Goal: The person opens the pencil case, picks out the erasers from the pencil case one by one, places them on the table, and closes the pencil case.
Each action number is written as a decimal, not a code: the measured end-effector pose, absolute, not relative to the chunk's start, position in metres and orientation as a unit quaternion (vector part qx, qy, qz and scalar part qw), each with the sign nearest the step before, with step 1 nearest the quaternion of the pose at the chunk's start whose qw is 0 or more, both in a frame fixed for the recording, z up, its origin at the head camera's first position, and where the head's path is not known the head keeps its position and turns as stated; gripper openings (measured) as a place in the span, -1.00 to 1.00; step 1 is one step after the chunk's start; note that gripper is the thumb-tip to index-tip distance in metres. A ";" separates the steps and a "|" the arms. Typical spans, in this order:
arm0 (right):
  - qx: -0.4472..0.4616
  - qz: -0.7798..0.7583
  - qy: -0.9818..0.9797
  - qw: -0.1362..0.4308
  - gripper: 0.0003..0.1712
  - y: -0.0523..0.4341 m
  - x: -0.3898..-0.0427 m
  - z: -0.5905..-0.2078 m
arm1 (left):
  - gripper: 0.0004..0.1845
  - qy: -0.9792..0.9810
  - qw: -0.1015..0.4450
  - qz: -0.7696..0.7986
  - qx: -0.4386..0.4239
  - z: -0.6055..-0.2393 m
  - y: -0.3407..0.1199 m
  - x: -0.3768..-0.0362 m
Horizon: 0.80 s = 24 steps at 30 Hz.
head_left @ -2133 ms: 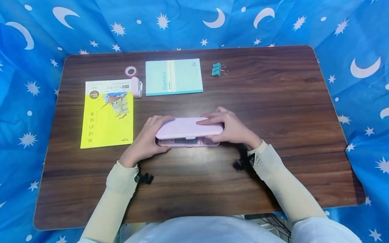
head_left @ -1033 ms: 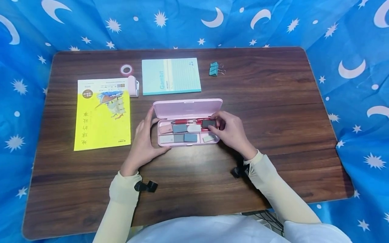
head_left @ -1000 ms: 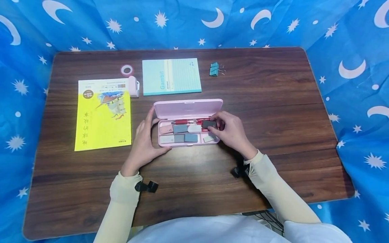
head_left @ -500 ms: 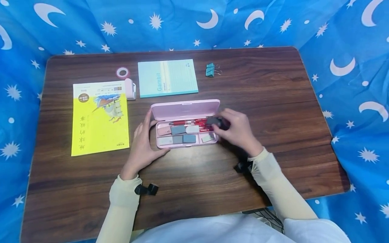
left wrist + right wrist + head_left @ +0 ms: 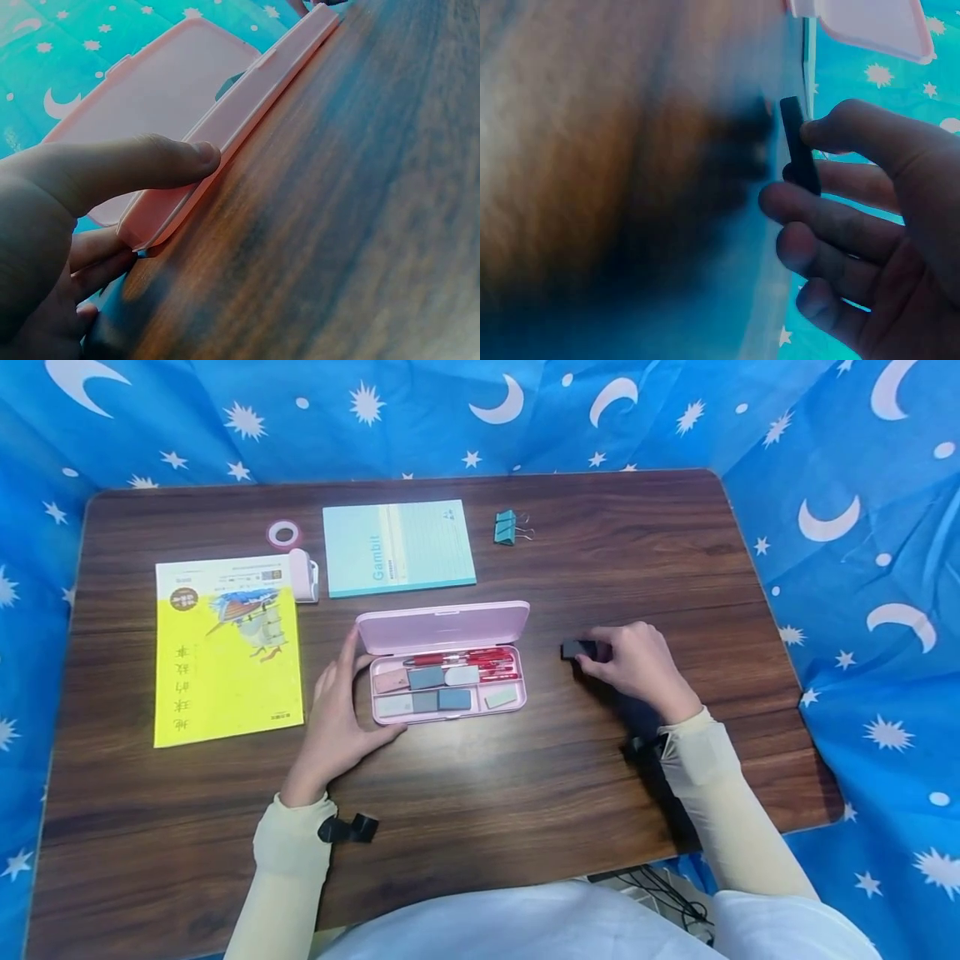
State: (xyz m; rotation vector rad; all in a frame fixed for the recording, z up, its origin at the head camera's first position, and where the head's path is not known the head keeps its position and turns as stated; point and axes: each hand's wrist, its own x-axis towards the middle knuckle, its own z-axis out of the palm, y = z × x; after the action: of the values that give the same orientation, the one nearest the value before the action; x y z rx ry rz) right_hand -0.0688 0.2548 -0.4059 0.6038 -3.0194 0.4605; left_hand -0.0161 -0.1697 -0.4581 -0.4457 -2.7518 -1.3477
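A pink pencil case (image 5: 450, 720) lies with its lid up on the table. My left hand (image 5: 330, 718) holds its left end: the thumb (image 5: 180, 161) presses the front wall and the other fingers reach behind. Red pens (image 5: 457, 658) lie along the back compartment. Several erasers in pink, blue-grey and white, such as the blue-grey eraser (image 5: 426, 677), fill the tray, and a pale green eraser (image 5: 501, 696) sits in the small front right compartment. To the right of the case, my right hand (image 5: 637, 664) pinches a black eraser (image 5: 799, 142) between thumb and fingers, over the table.
A yellow book (image 5: 232, 677) lies at the left, with a pink stapler-like item (image 5: 302, 575) at its upper right corner. Behind are a roll of tape (image 5: 272, 534), a light green notebook (image 5: 401, 547) and a teal binder clip (image 5: 506, 527).
The pencil case's lid has been raised. The right hand has taken the black eraser out of the case and carried it to the right. The left hand stays at the case's left end.
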 end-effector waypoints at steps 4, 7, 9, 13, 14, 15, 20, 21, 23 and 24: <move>0.209 0.146 -0.967 0.006 -0.78 0.253 -0.073 -0.408 | 0.51 -0.889 0.020 -0.436 -0.136 -0.458 -0.172 -0.015; 0.208 0.145 -0.967 -0.006 -0.77 0.252 -0.075 -0.407 | 0.51 -0.891 0.019 -0.435 -0.131 -0.458 -0.173 -0.014; 0.204 0.142 -0.968 -0.010 -0.76 0.253 -0.076 -0.405 | 0.51 -0.892 0.019 -0.433 -0.130 -0.458 -0.174 -0.013; 0.197 0.134 -0.971 -0.017 -0.74 0.252 -0.076 -0.403 | 0.51 -0.892 0.020 -0.432 -0.130 -0.457 -0.174 -0.013; 0.195 0.132 -0.972 -0.019 -0.73 0.251 -0.076 -0.403 | 0.51 -0.892 0.020 -0.432 -0.130 -0.457 -0.175 -0.013; 0.194 0.128 -0.972 -0.022 -0.72 0.251 -0.075 -0.402 | 0.51 -0.892 0.020 -0.432 -0.130 -0.457 -0.175 -0.013; 0.180 0.107 -0.977 -0.034 -0.65 0.248 -0.071 -0.399 | 0.51 -0.892 0.020 -0.431 -0.133 -0.458 -0.174 -0.015; 0.177 0.103 -0.978 -0.033 -0.63 0.247 -0.069 -0.397 | 0.50 -0.892 0.019 -0.431 -0.135 -0.458 -0.173 -0.015; 0.172 0.101 -0.980 -0.017 -0.62 0.243 -0.065 -0.393 | 0.50 -0.892 0.019 -0.430 -0.137 -0.458 -0.172 -0.016; 0.174 0.102 -0.979 -0.002 -0.63 0.238 -0.062 -0.390 | 0.50 -0.892 0.018 -0.430 -0.138 -0.457 -0.171 -0.016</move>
State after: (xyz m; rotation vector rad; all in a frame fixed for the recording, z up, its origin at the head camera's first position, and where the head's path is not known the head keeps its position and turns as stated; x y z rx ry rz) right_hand -0.0621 0.2382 -0.3902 0.5471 -3.0805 0.3204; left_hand -0.0158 -0.1713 -0.4573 -0.4280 -2.7716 -1.3359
